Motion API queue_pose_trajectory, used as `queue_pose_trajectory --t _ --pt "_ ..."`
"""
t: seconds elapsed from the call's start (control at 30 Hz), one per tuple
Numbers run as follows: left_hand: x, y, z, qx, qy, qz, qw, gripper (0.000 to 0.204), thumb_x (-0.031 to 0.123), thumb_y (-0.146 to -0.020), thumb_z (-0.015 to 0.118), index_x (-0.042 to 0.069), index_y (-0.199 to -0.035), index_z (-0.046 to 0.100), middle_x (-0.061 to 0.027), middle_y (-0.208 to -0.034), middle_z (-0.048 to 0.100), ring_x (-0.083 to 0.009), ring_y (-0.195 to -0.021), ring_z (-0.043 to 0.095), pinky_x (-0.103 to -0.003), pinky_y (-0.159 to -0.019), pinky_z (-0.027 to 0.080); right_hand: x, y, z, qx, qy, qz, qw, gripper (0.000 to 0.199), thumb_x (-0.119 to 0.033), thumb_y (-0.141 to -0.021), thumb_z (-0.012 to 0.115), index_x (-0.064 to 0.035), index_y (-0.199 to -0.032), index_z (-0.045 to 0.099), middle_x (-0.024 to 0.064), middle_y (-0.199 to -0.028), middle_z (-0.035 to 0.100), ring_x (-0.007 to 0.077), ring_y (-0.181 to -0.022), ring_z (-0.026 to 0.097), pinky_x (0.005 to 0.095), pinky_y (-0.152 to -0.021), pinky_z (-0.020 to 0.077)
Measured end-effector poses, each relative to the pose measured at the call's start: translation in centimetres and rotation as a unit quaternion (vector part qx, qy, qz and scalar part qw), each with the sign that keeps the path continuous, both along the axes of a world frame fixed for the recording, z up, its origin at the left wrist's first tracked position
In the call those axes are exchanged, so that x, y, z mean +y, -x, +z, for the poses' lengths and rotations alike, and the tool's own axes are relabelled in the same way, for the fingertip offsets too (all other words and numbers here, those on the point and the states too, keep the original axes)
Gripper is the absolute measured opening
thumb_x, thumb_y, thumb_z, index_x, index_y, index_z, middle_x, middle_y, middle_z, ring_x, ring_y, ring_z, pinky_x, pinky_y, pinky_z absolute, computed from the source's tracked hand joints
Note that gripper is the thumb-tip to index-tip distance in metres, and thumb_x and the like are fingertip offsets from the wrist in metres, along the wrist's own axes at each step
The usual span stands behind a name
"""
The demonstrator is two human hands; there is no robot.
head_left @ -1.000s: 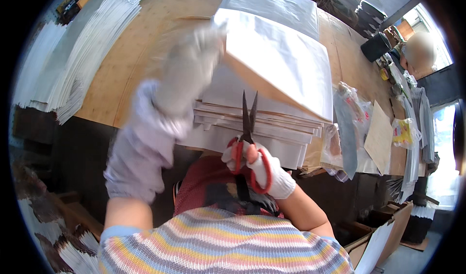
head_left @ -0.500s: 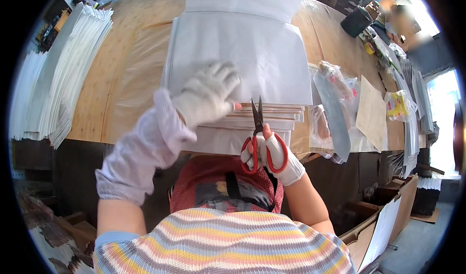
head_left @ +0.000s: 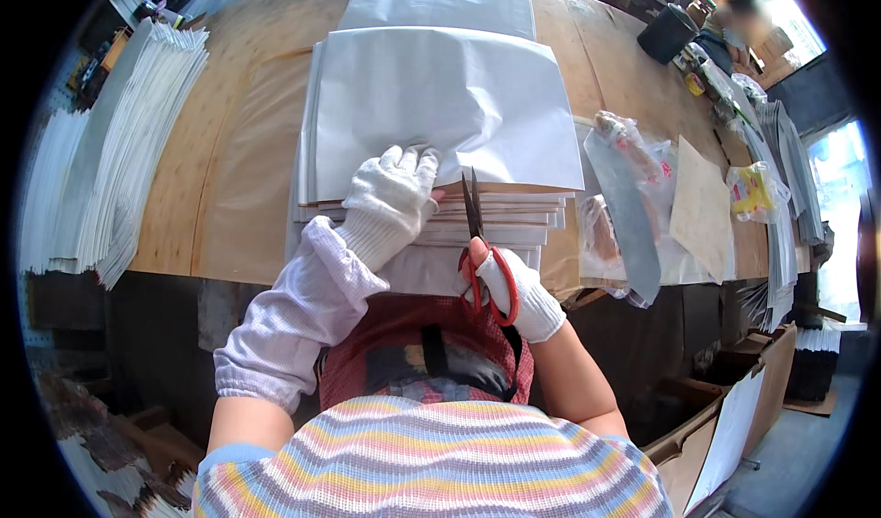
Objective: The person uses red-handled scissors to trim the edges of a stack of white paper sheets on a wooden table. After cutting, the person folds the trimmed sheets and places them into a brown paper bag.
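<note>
My left hand [head_left: 393,192], in a white knit glove with the thumb tip bare, lies on the near part of a stack of large white sheets [head_left: 431,87]. Its fingers stretch over the top sheet, and the thumb is beside the near edge. Creases run across that sheet close to my fingertips. My right hand [head_left: 514,293], in a white glove with bare fingertips, is closed round the red handles of scissors [head_left: 473,211]. Their dark blades point away from me, slightly apart, and overlap the sheets' layered near edge in view. Whether they touch paper I cannot tell.
White folded sheets [head_left: 151,142] stand piled at the left of the wooden table [head_left: 184,188]. To the right lie a grey strip [head_left: 624,206], a tan board [head_left: 702,211] and plastic bags [head_left: 752,192]. A dark bin [head_left: 670,34] and another person [head_left: 734,36] are farther off.
The top sheets have shifted, and creases show on the uppermost one. My left hand has slid slightly. My right hand moved a little left, and the scissor blades have come closer together.
</note>
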State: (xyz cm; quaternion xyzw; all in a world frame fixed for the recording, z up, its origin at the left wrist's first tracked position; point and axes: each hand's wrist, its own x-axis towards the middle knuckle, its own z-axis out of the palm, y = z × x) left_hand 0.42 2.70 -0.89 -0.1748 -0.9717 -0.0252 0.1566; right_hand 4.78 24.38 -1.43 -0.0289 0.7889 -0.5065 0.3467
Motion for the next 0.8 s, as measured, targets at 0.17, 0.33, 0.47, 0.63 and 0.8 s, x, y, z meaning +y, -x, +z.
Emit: queue_pose_trajectory --t 0.17,0.33,0.47,0.63,0.8 --pt "0.0 0.1 -0.4 -0.021 -0.002 0.026 0.999 0.056 0.022 -0.076 0.077 0.000 -0.126 0.062 -0.0142 -0.116 0.069 -0.0296 -0.106 0.065 -0.039 -0.090 0.055 1.6 -0.3 -0.2 0.148 -0.203 0.113 0.961 0.060 -0.058 -0.099 0.041 -0.0053 -0.096 0.068 0.0124 -0.076 0.070 0.0350 -0.083 0.069 0.0417 -0.081 0.0494" --pt "0.0 0.3 -0.5 0.007 0.006 0.005 1.000 0.054 0.016 -0.075 0.076 0.000 -0.125 0.062 -0.0140 -0.114 0.070 -0.0289 -0.105 0.066 -0.039 -0.091 0.055 8.2 0.7 -4.8 -0.005 0.015 -0.126 0.992 0.067 -0.067 -0.099 0.046 -0.0019 -0.089 0.060 0.0084 -0.069 0.062 0.0183 -0.060 0.062 0.0299 -0.057 0.0500" --pt "0.1 0.0 0.1 0.012 -0.001 0.003 1.000 0.053 0.013 -0.074 0.075 0.000 -0.124 0.063 -0.0147 -0.114 0.070 -0.0291 -0.106 0.065 -0.039 -0.090 0.055 7.9 2.2 -2.1 -0.049 0.002 -0.189 0.981 0.066 -0.065 -0.099 0.046 -0.0029 -0.083 0.059 0.0070 -0.066 0.058 0.0187 -0.056 0.058 0.0320 -0.052 0.0467" --pt "-1.3 -1.4 -0.1 0.047 0.020 0.075 0.996 0.060 0.013 -0.073 0.075 0.000 -0.130 0.059 -0.0160 -0.129 0.064 -0.0325 -0.119 0.058 -0.043 -0.103 0.048 7.1 1.7 -1.9 -0.030 0.026 -0.219 0.975 0.063 -0.063 -0.100 0.047 -0.0039 -0.080 0.057 0.0074 -0.066 0.058 0.0192 -0.053 0.055 0.0323 -0.049 0.0443" --pt "-4.8 -4.5 0.8 0.067 -0.023 0.252 0.965 0.068 0.011 -0.076 0.069 0.002 -0.141 0.052 -0.0192 -0.144 0.054 -0.0419 -0.136 0.045 -0.048 -0.117 0.034 5.7 0.9 -2.8 0.012 0.141 -0.114 0.983 0.075 -0.073 -0.096 0.046 -0.0002 -0.091 0.064 0.0097 -0.075 0.065 0.0186 -0.066 0.062 0.0304 -0.061 0.0492"
